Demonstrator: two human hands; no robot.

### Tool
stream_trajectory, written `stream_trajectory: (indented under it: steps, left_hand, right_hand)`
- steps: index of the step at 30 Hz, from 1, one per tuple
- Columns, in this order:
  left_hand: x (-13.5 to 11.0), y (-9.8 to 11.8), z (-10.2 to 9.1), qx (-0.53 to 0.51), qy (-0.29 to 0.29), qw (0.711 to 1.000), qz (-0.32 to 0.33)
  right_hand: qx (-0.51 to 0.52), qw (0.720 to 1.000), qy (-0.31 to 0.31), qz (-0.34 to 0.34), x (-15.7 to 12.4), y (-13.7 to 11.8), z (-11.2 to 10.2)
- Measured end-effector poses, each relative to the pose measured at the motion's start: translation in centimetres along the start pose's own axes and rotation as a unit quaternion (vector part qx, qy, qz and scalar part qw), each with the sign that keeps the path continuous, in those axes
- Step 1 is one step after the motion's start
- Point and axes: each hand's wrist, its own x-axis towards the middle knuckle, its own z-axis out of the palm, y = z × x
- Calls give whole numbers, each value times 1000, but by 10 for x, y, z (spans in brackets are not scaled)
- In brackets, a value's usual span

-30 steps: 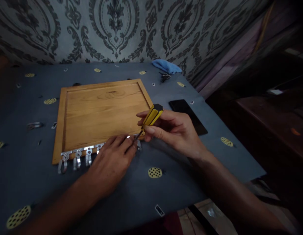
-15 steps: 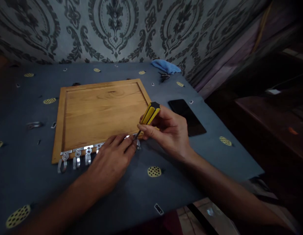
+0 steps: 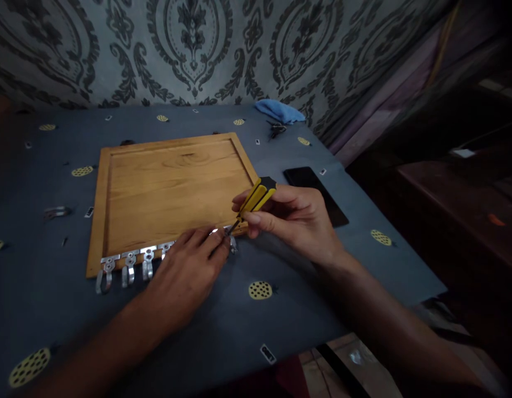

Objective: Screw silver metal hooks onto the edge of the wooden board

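Note:
A wooden framed panel (image 3: 173, 182) lies flat on the table, with a row of silvery metal hooks (image 3: 130, 265) along its near edge. My left hand (image 3: 189, 276) rests over the right part of this hook rail, its fingers closed together and pressed on it, hiding several hooks. In my right hand (image 3: 301, 218) is a screwdriver (image 3: 258, 198) with a yellow and black handle, gripped between thumb and fingers. Its shaft slants down left, and the tip meets the rail beside my left fingertips. The screw under the tip is hidden.
A loose metal hook (image 3: 57, 211) and a small screw (image 3: 64, 241) lie left of the panel. To the right is a black phone (image 3: 316, 193). A blue cloth (image 3: 279, 110) and a small dark object (image 3: 276, 130) sit at the back, before a patterned wall (image 3: 189, 50).
My right hand has shifted slightly right, and the screwdriver's handle leans further right with its tip still at the rail. My left hand stays in place.

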Motion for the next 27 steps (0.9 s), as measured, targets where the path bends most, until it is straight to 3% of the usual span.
stream_trajectory:
  steps: [10, 15, 19, 27]
  left_hand:
    - [0, 1, 1, -2, 1, 1000, -7]
    - [0, 1, 0, 3, 1, 1000, -6]
    - [0, 1, 0, -7, 4, 1000, -6]
    - [0, 1, 1, -11, 0, 1000, -7]
  right_hand:
    - [-105, 984, 117, -79, -3, 9, 13]
    - [-117, 987, 88, -69, -2, 5, 8]
    - [-139, 984, 53, -100, -2, 3, 3]
    - [-138, 984, 61, -91, -3, 5, 5]
